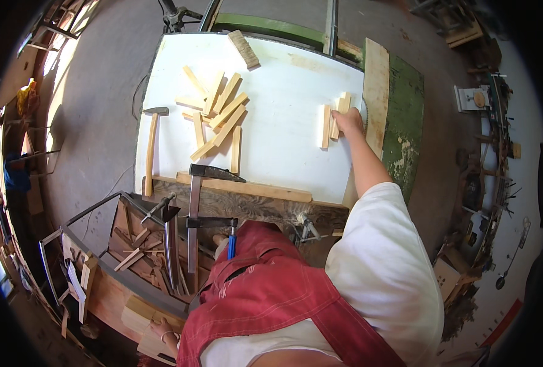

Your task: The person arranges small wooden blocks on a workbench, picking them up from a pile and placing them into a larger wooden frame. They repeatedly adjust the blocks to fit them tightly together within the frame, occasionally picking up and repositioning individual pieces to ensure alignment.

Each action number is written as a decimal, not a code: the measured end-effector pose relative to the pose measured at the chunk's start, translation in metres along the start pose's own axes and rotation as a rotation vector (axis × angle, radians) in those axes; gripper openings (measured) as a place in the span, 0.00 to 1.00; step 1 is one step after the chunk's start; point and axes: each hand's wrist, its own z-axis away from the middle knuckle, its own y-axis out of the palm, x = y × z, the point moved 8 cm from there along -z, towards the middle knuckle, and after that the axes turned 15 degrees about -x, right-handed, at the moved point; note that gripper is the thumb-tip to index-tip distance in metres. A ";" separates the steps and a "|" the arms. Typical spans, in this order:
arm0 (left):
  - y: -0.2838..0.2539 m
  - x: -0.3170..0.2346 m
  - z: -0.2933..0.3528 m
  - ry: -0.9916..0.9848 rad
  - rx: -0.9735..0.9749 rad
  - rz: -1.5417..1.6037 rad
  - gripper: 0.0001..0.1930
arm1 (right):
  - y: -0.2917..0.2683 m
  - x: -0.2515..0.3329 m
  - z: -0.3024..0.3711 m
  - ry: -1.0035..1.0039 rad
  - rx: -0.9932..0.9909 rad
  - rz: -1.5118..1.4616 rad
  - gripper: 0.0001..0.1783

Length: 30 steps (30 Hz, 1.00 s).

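Note:
My right hand reaches to the right side of the white tabletop. Its fingers are closed on a short pale wooden strip. Another wooden strip lies just left of it. Right beside the hand, the rim of a toothed round saw blade shows. My left hand is low at the left, resting on pale wooden blocks with its fingers apart; part of it is hard to make out. A loose heap of wooden strips lies left of centre on the tabletop.
A hammer lies along the left edge, and a brush at the back. A bar clamp with a blue handle grips the front edge by a wooden rail. Left of me stands a bin of offcuts. Green machine framing flanks the right.

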 end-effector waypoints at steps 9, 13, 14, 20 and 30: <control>0.017 0.009 -0.007 0.041 -0.165 0.122 0.34 | -0.002 0.026 0.067 -0.165 -0.037 0.110 0.41; -0.028 -0.038 -0.006 0.027 -0.311 0.422 0.29 | 0.015 0.030 0.069 -0.050 0.283 -0.420 0.32; -0.061 -0.069 0.002 0.046 -0.383 0.525 0.27 | 0.009 0.050 0.088 0.004 0.450 -0.637 0.30; -0.144 -0.223 0.017 0.229 -0.069 1.414 0.26 | -0.064 0.180 0.262 -0.332 1.111 -0.989 0.36; -0.190 -0.303 0.088 0.644 0.108 1.793 0.24 | -0.052 0.136 0.666 -0.509 1.805 -0.483 0.51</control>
